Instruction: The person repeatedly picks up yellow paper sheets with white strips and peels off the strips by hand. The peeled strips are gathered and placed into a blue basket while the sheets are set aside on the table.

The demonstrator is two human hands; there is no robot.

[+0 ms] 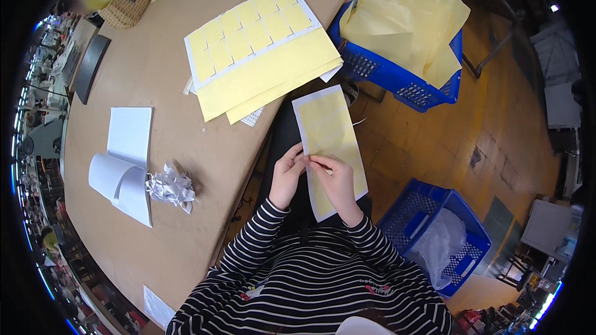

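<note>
Yellow sheet (331, 123) looked light, bendy, creasable; edges suited gripping. Left hand (288, 177) and right hand (336, 183) pinched its left edge, exact contact unclear.

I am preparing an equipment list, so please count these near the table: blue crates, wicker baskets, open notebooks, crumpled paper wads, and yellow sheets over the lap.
Blue crates: 2, upper crate and lower crate
Wicker baskets: 1
Open notebooks: 1
Crumpled paper wads: 1
Yellow sheets over the lap: 1
Total: 6
</note>
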